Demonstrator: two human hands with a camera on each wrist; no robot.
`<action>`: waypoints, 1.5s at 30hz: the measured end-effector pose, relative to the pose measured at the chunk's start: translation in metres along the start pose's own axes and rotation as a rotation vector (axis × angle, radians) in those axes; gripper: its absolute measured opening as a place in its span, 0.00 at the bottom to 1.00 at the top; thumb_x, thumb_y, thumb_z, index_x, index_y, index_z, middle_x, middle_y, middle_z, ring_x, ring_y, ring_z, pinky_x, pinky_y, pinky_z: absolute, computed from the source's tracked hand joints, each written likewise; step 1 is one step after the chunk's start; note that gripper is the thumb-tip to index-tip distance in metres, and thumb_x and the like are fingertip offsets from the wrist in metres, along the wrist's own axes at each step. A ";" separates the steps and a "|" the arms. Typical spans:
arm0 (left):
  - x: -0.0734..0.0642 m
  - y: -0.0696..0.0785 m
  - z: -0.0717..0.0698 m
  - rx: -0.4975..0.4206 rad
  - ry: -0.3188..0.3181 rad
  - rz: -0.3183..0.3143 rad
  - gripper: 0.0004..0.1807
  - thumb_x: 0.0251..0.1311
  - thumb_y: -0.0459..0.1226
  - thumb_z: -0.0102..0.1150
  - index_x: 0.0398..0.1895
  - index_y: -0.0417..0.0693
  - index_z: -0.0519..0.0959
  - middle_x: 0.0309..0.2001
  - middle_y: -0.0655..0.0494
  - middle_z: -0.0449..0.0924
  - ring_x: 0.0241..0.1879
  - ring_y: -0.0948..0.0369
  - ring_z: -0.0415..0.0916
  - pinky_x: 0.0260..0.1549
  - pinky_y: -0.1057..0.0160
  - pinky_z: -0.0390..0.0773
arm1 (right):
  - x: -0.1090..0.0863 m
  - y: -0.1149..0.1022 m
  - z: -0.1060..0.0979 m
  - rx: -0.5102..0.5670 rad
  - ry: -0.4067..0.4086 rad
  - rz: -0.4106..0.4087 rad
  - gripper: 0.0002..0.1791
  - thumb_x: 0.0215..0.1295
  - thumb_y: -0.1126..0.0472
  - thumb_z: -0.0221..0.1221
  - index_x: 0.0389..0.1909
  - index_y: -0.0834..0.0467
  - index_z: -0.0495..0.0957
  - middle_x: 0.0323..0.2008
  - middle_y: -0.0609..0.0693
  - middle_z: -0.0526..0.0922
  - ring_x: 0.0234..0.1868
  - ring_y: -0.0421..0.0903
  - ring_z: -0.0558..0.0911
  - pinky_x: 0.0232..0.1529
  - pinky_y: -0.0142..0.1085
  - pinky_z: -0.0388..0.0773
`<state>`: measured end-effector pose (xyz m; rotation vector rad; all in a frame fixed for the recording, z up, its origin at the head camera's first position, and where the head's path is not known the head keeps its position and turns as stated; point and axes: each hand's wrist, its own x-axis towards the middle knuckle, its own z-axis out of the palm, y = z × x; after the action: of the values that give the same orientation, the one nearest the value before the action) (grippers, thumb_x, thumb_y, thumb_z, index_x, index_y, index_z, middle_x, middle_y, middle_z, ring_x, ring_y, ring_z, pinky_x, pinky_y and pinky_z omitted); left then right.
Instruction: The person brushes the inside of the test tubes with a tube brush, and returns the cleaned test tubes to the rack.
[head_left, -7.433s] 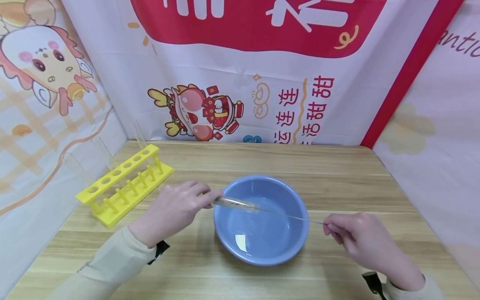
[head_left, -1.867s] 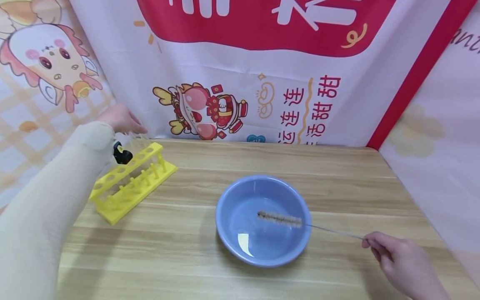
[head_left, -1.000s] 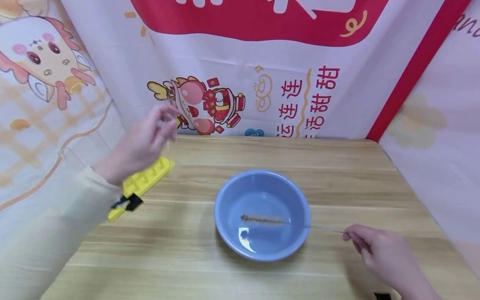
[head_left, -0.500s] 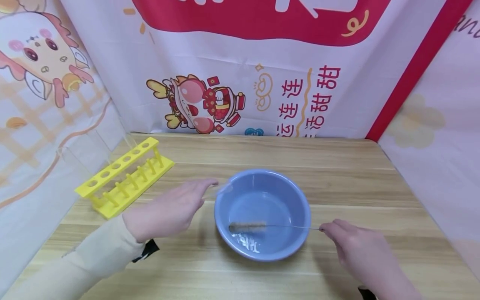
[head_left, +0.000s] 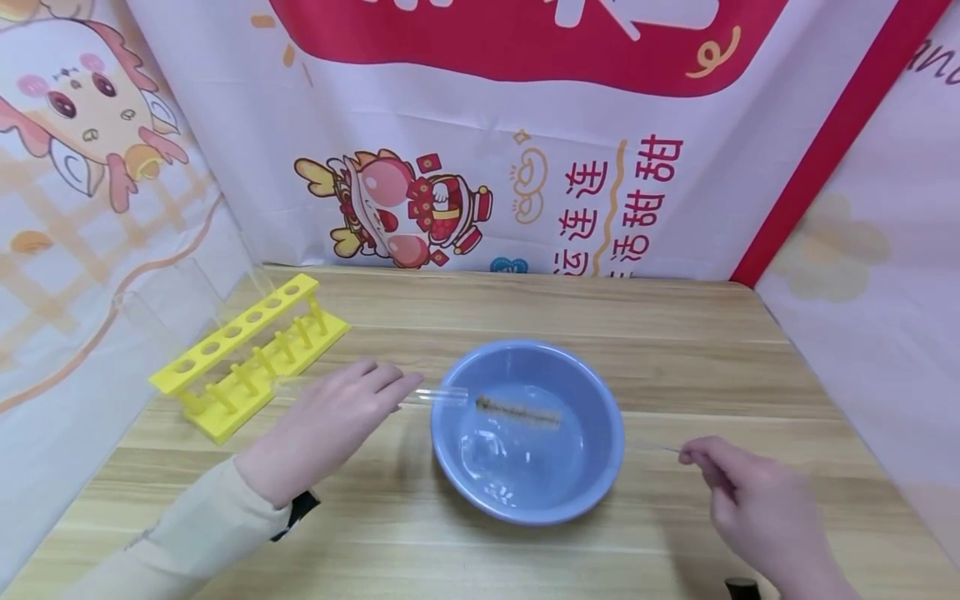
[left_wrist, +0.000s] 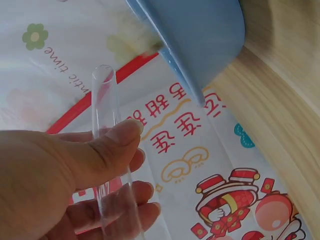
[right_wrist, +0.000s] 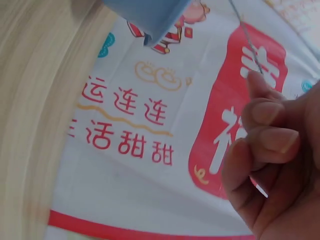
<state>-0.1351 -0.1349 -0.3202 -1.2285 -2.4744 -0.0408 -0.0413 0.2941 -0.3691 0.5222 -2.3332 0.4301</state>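
My left hand (head_left: 330, 425) grips a clear glass test tube (head_left: 448, 397), held nearly level with its mouth over the basin's left rim. In the left wrist view, thumb and fingers wrap the test tube (left_wrist: 104, 95). My right hand (head_left: 765, 500) pinches the thin wire handle of a test tube brush (head_left: 519, 412), its other fingers curled. The brush's bristles hang over the blue basin (head_left: 525, 515), tip just right of the tube's mouth. Part of the wire is blurred in the head view; the right wrist view shows the twisted wire (right_wrist: 248, 42) leaving the fingertips.
A yellow test tube rack (head_left: 251, 358) stands at the left of the wooden table (head_left: 675, 333), with several clear tubes (head_left: 153, 321) leaning at its back side. Water in the basin shows ripples. Printed cloth (head_left: 510, 117) hangs behind and on both sides.
My left hand went to the rack's far end, lifted a test tube and brought it to the basin. The brush, inside a tube at first, came out; its tip now points at this tube's mouth.
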 end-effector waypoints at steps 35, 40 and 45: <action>0.012 0.018 -0.001 0.007 0.138 0.085 0.27 0.50 0.31 0.75 0.57 0.47 0.82 0.45 0.51 0.84 0.43 0.55 0.82 0.38 0.58 0.85 | -0.005 0.000 -0.003 0.210 0.151 -0.065 0.26 0.76 0.47 0.49 0.30 0.61 0.85 0.26 0.45 0.86 0.22 0.26 0.74 0.21 0.18 0.70; 0.019 0.026 -0.001 0.022 0.085 0.114 0.28 0.49 0.34 0.77 0.57 0.48 0.82 0.47 0.51 0.84 0.43 0.56 0.82 0.40 0.59 0.85 | -0.003 -0.006 0.002 0.217 0.152 -0.065 0.25 0.77 0.48 0.49 0.30 0.60 0.85 0.26 0.45 0.86 0.25 0.26 0.76 0.23 0.19 0.72; 0.023 0.032 0.000 0.030 0.092 0.127 0.26 0.51 0.34 0.76 0.55 0.48 0.82 0.46 0.51 0.84 0.42 0.57 0.82 0.39 0.60 0.85 | 0.001 -0.018 0.010 0.227 0.141 -0.086 0.24 0.77 0.50 0.47 0.31 0.58 0.85 0.26 0.45 0.86 0.24 0.27 0.77 0.25 0.19 0.74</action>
<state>-0.1233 -0.0975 -0.3163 -1.3383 -2.3060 -0.0258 -0.0397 0.2740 -0.3727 0.6752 -2.1307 0.6732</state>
